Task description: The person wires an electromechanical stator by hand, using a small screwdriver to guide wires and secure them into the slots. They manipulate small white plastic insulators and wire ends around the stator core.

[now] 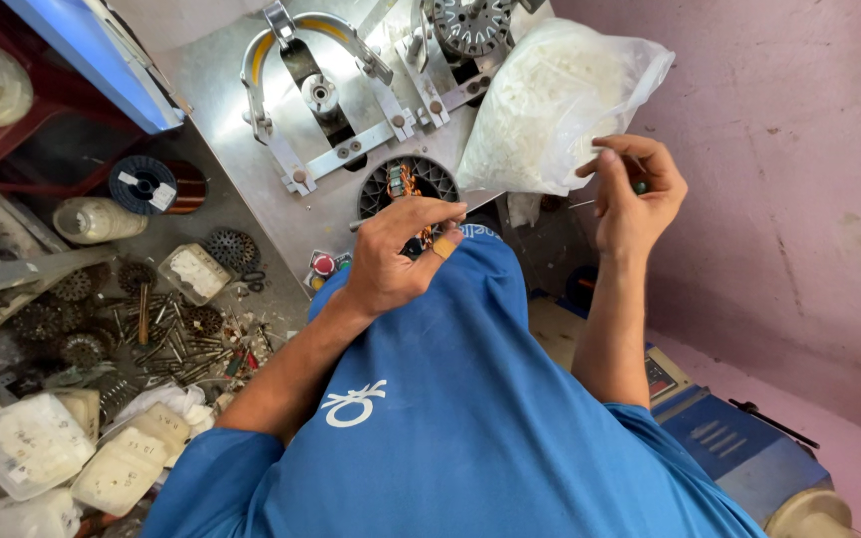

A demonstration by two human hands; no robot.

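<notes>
head view: round dark motor stator with copper windings (408, 186) sits seated in the grey metal machine plate (221, 90); some copper coils look in, other slots look bare, so the winding work seems partway. left hand (391, 261) curled nearly closed, fingertips pinched at the stator's near rim, a tan bandage on one finger. right hand (635, 194) half closed, thumb and fingers pinching a small thin piece, just touching the clear plastic bag of white inserts (550, 100).
</notes>
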